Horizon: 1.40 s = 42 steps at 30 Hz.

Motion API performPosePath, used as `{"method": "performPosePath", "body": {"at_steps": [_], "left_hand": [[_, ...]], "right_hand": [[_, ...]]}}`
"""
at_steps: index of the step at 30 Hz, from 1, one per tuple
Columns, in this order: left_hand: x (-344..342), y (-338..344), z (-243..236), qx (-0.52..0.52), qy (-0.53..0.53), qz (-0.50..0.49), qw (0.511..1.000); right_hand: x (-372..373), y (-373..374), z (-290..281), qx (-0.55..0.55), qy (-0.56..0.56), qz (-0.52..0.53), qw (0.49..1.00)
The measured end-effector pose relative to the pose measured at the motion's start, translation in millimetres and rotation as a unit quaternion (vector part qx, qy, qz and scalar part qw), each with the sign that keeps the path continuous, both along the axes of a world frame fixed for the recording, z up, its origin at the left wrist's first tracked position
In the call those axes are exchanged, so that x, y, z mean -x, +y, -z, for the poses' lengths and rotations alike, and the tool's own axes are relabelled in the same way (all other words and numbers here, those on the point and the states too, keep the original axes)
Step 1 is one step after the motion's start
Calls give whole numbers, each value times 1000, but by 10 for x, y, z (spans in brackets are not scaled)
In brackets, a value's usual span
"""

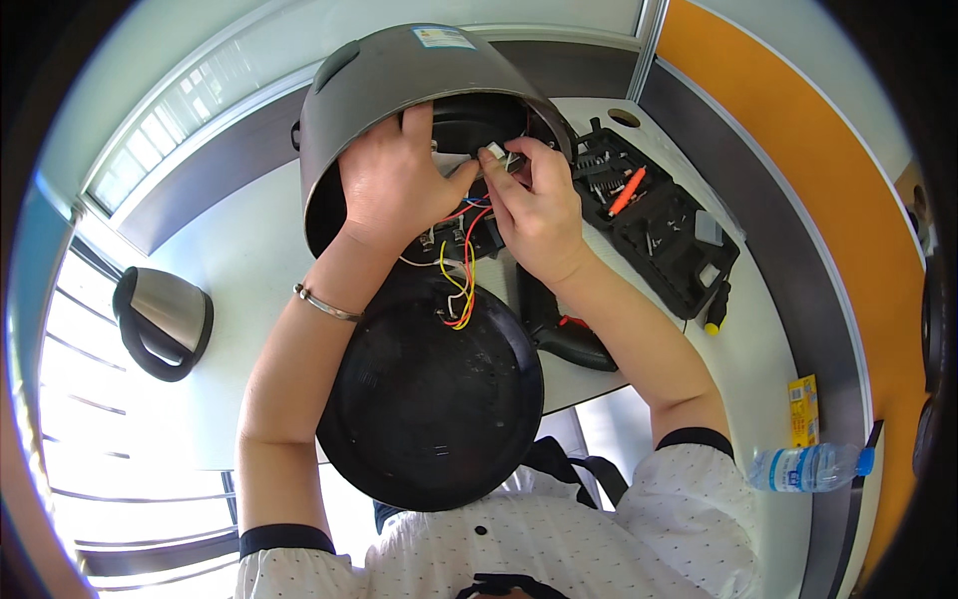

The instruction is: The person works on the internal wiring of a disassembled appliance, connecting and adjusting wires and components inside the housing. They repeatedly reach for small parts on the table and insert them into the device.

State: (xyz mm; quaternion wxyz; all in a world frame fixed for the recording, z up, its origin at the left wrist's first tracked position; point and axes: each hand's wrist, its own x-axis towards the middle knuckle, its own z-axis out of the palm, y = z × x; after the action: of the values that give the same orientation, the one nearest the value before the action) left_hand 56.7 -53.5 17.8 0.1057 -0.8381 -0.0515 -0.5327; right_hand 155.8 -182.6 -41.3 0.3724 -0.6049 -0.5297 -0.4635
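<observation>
A grey rounded appliance housing [399,70] lies tipped with its open side toward me. My left hand [389,185] reaches into the opening; its thumb is stretched toward the right hand, apart from the other fingers, whose tips are hidden behind the rim. Between the fingertips of my right hand [539,205] is a small white connector [496,151], pinched just inside the opening. Red, yellow and white wires [467,285] hang below both hands. They run down to a black round base cover [429,409], which rests hollow side up in front of my body.
Right of the housing lies an open black tool case [659,235] with bits and an orange-red tool [627,192]. A black power tool [574,339] sits under my right forearm. A yellow-black screwdriver [717,309], water bottle [808,468] and yellow box [803,409] are at right, a kettle [165,319] left.
</observation>
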Motion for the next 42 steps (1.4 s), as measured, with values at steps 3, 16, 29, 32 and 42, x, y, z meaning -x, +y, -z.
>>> {"method": "performPosePath", "body": {"at_steps": [3, 16, 29, 32, 42], "left_hand": [[9, 3, -23, -11, 7, 7, 1000], [-16, -14, -11, 14, 8, -1, 1000], [-33, -49, -17, 49, 26, -20, 998], [-23, -37, -16, 36, 22, -18, 999], [-33, -25, -16, 28, 35, -5, 999]], "right_hand": [[-18, -2, 14, -5, 4, -4, 1000], [-2, -13, 3, -13, 51, -25, 998], [-6, -29, -31, -21, 61, -47, 997], [2, -22, -17, -15, 69, -50, 996], [14, -24, -12, -4, 97, -49, 994]]}}
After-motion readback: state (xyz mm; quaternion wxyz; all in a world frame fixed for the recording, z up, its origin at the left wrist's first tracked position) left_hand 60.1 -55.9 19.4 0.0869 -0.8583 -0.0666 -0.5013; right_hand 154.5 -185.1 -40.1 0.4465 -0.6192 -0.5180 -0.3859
